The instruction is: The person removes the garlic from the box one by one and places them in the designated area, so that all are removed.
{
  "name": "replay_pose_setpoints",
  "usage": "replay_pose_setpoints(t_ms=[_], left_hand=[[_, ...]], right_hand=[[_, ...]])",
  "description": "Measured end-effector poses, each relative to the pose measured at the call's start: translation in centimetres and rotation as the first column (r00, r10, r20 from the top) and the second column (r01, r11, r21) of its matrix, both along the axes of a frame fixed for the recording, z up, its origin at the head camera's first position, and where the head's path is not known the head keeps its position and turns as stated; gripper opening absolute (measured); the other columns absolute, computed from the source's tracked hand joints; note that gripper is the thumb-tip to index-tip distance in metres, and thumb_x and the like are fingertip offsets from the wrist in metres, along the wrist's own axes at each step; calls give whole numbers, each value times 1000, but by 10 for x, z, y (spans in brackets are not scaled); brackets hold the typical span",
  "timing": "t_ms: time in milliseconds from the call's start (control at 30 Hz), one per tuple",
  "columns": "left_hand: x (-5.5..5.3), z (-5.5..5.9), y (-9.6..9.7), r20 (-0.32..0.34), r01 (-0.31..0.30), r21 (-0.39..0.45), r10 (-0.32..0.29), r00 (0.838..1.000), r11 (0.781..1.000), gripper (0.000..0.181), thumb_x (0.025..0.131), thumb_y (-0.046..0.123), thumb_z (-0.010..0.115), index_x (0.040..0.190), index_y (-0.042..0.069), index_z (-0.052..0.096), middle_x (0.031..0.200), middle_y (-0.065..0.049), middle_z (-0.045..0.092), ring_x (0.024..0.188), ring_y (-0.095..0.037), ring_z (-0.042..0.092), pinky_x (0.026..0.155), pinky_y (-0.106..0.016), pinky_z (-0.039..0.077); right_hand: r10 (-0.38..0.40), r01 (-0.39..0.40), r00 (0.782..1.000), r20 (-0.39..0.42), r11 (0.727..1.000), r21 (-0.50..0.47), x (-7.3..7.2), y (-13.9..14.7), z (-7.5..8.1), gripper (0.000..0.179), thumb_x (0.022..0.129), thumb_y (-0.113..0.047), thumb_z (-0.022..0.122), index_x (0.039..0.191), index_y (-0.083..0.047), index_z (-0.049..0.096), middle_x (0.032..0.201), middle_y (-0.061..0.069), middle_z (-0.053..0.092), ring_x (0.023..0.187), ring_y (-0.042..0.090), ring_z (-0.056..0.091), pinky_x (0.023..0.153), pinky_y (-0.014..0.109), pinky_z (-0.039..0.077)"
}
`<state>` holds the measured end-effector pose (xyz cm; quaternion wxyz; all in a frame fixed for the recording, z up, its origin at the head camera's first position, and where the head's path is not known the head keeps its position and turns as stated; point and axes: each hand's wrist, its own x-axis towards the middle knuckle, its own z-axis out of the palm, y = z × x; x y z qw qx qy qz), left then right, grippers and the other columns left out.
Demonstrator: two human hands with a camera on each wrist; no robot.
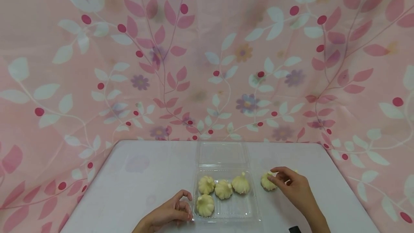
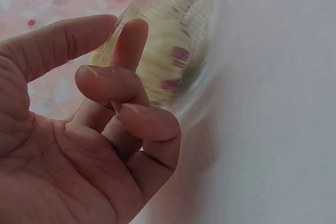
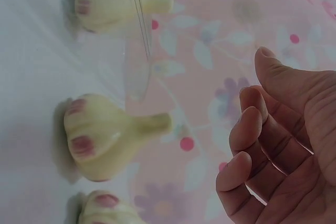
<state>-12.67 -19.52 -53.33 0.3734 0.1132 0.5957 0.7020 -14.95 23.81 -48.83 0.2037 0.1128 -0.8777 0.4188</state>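
Observation:
A clear plastic container (image 1: 237, 209) with several garlic bulbs inside lies on the table, its lid (image 1: 223, 154) folded open toward the back. My left hand (image 1: 173, 209) is at the container's left wall, fingers loosely bent. In the left wrist view, its fingertips (image 2: 134, 32) are beside the rim, with a purple-marked bulb (image 2: 163, 56) visible through the plastic. My right hand (image 1: 292, 184) hovers by a garlic bulb (image 1: 267, 182) right of the container. The right wrist view shows its bent fingers apart from that bulb (image 3: 100, 140), with nothing between them.
Another garlic bulb (image 3: 107, 208) lies farther right, mostly hidden by my right hand in the head view. A black object (image 1: 294, 229) shows at the front edge of the white table (image 1: 139, 175). Behind the table hangs a pink floral cloth (image 1: 200, 56).

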Motion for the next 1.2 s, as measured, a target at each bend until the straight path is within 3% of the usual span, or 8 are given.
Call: replay_pose_setpoints(t_ms=[200, 533, 1067, 1200], left_hand=[[0, -1, 0, 1, -6, -2, 6, 1000, 1000, 52, 91, 4, 66, 128, -2, 30, 90, -1, 70, 72, -11, 58, 56, -23, 40], [2, 0, 0, -2, -4, 9, 4, 1000, 1000, 51, 91, 3, 65, 128, -2, 29, 89, -1, 69, 73, -11, 59, 56, -23, 40], [1, 0, 1, -15, -3, 4, 3, 1000, 1000, 49, 92, 3, 63, 128, -3, 29, 88, 0, 68, 73, -11, 58, 56, -23, 40], [2, -1, 0, -8, -2, 9, 2, 1000, 1000, 49, 92, 3, 63, 128, -3, 30, 88, -1, 68, 74, -12, 59, 56, -23, 40]], right_hand=[[36, -36, 999, 26, 999, -34, 2, -11, 3, 21, 81, -16, 83, 98, -20, 72, 72, -13, 64, 64, 7, 60, 54, 25, 49], [126, -127, 992, -27, 991, -43, 5, -27, 3, 25, 79, -13, 83, 98, -24, 70, 72, -13, 62, 62, 6, 58, 51, 26, 46], [218, -216, 975, 32, 975, -54, 8, -56, 1, 22, 81, -26, 82, 99, -28, 70, 72, -15, 60, 59, 5, 55, 52, 25, 47], [252, -251, 968, -2, 967, -49, 8, -63, 0, 21, 81, -24, 82, 99, -21, 71, 72, -16, 59, 59, 4, 54, 52, 24, 46]])
